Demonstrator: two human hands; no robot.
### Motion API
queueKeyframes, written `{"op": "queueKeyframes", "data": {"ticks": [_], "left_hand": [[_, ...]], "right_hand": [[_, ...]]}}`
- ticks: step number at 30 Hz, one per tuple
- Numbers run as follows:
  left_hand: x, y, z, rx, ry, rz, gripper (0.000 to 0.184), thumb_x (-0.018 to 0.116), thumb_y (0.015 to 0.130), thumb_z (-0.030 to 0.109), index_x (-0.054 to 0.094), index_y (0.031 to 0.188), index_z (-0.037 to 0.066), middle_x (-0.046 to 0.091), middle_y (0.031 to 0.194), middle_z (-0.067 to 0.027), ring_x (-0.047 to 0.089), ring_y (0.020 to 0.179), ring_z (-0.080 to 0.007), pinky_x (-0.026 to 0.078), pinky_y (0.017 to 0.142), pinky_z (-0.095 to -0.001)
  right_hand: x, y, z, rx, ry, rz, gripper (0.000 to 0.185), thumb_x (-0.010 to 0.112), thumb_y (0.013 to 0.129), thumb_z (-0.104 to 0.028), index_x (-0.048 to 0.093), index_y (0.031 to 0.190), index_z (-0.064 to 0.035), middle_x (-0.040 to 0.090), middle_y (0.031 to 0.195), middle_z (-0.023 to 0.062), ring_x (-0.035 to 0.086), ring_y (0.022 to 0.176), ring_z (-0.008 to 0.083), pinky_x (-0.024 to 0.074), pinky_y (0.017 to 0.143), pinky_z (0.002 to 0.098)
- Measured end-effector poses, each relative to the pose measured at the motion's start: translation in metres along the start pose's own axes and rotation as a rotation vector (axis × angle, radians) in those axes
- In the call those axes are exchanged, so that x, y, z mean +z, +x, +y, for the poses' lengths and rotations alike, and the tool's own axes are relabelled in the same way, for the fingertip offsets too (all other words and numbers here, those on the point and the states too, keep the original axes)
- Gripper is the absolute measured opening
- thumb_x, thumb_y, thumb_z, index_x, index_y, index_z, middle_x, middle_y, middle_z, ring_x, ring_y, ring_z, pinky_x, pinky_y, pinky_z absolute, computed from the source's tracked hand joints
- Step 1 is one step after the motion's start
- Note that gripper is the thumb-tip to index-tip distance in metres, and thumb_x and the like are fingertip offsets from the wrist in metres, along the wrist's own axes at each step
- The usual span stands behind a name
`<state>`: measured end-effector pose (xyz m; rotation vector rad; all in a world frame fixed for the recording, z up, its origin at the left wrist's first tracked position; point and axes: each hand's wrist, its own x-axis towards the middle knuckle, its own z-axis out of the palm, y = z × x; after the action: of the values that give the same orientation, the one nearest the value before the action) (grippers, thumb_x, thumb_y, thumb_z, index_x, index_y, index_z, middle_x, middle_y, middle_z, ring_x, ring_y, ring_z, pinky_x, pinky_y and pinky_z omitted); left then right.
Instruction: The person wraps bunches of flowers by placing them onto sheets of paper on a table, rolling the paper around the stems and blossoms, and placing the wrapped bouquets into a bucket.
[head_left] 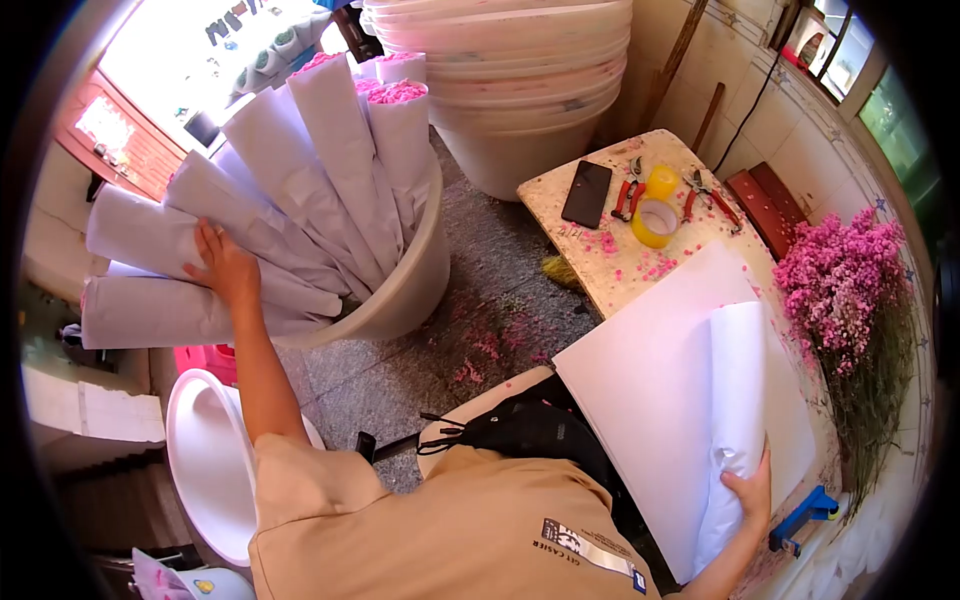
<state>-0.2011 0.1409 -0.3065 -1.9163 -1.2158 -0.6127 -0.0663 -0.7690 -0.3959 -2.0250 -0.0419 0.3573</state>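
My left hand (222, 262) lies with spread fingers on a paper-wrapped flower bundle (140, 232), one of several that lean outward from a big white tub (418, 270). Pink blossoms (398, 92) show at the open ends of some bundles. Down at the right, my right hand (752, 488) is closed around the lower part of a rolled white paper wrap (738, 385). A thin pink line shows at its top edge; what is inside is hidden. This roll rests on large white paper sheets (640, 370) across my lap and the table.
On the table (545, 190) are a phone (587, 194), tape rolls (655, 222), red-handled pliers (627, 200) and pruning shears (712, 203). Loose pink flowers (840, 285) lie at its right. Stacked tubs (500, 110) stand behind; a white basin (205, 460) is at my left.
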Motion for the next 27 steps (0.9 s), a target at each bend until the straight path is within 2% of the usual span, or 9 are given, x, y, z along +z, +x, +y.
{"op": "queueKeyframes", "data": {"ticks": [4,8,10,11,15,18,19,21,27], "left_hand": [[0.005,0.014,0.006,0.005,-0.16,0.019,0.056,0.06,0.084,0.012,0.058,0.14,0.009,0.034,0.165,0.0021,0.026,0.154,-0.0191,0.016,0.115,-0.0745],[-0.066,-0.015,0.073,0.113,-0.683,0.225,0.052,0.064,0.084,0.011,0.06,0.135,0.005,0.057,0.144,-0.0145,0.051,0.136,-0.0298,0.036,0.113,-0.0512],[-0.088,-0.086,0.157,0.17,-1.34,-0.128,0.043,0.072,0.086,0.015,0.062,0.125,-0.001,0.069,0.11,-0.0186,0.066,0.101,-0.0371,0.052,0.09,-0.043],[-0.194,-0.101,0.178,0.228,-1.553,-0.715,0.039,0.071,0.089,0.015,0.063,0.126,0.004,0.07,0.109,-0.016,0.068,0.103,-0.0306,0.053,0.092,-0.0408],[-0.293,-0.254,0.281,0.952,-1.872,-1.684,0.08,0.079,0.09,0.02,0.037,0.155,0.004,0.063,0.136,-0.0122,0.062,0.119,-0.0211,0.051,0.103,-0.0369],[-0.373,-0.307,0.274,0.663,-2.22,-2.384,0.097,0.087,0.083,0.029,0.03,0.157,0.001,0.059,0.139,-0.0176,0.06,0.123,-0.0263,0.048,0.108,-0.0417],[-0.392,-0.306,0.275,0.686,-2.214,-2.394,0.097,0.087,0.083,0.029,0.03,0.157,0.001,0.059,0.139,-0.0176,0.06,0.123,-0.0263,0.048,0.108,-0.0417],[-0.42,-0.302,0.268,0.027,-2.631,-2.087,0.092,0.09,0.08,0.029,0.038,0.151,0.001,0.061,0.134,-0.015,0.061,0.121,-0.0243,0.048,0.107,-0.0418],[-0.436,-0.145,0.275,0.052,-3.081,-1.799,0.076,0.09,0.077,0.021,0.048,0.138,0.004,0.063,0.126,-0.0098,0.063,0.114,-0.021,0.052,0.1,-0.0387]], "right_hand": [[0.003,-0.004,-0.006,0.025,-0.039,0.063,0.11,0.083,0.056,-0.01,0.035,0.154,-0.0002,0.052,0.142,0.0147,0.05,0.131,0.0277,0.0368,0.115,0.0388],[0.004,-0.003,-0.015,0.007,0.114,0.074,0.104,0.085,0.056,-0.01,0.041,0.151,-0.001,0.058,0.136,0.0126,0.056,0.125,0.0254,0.0411,0.112,0.0369],[0.011,-0.005,-0.016,0.061,0.211,0.038,0.103,0.087,0.056,-0.011,0.043,0.149,-0.0009,0.061,0.132,0.0113,0.058,0.122,0.024,0.0426,0.11,0.0358],[0.014,-0.005,-0.016,0.11,0.316,0.005,0.102,0.089,0.056,-0.013,0.045,0.147,-0.0008,0.063,0.129,0.01,0.06,0.12,0.0226,0.0442,0.109,0.0346],[0.049,-0.008,-0.043,0.106,0.452,-0.056,0.103,0.093,0.056,-0.016,0.046,0.146,0.0002,0.065,0.125,0.0094,0.062,0.116,0.0221,0.047,0.105,0.034],[0.074,-0.001,-0.097,-0.047,0.43,-0.083,0.11,0.096,0.058,-0.023,0.042,0.15,0.0017,0.065,0.127,0.011,0.062,0.116,0.0241,0.0472,0.105,0.0354],[0.08,0.003,-0.118,-0.123,0.379,-0.063,0.114,0.097,0.06,-0.025,0.038,0.153,0.0021,0.065,0.127,0.0118,0.062,0.116,0.0246,0.0464,0.105,0.0356],[0.088,0.001,-0.174,-0.124,0.309,-0.039,0.116,0.096,0.064,-0.029,0.032,0.156,0.0025,0.064,0.128,0.0131,0.061,0.118,0.0247,0.0452,0.106,0.0361],[0.076,0.037,-0.288,-0.764,0.098,0.084,0.117,0.088,0.078,-0.049,0.023,0.161,0.0006,0.062,0.131,0.0166,0.061,0.118,0.0218,0.0452,0.1,0.0339]]}}
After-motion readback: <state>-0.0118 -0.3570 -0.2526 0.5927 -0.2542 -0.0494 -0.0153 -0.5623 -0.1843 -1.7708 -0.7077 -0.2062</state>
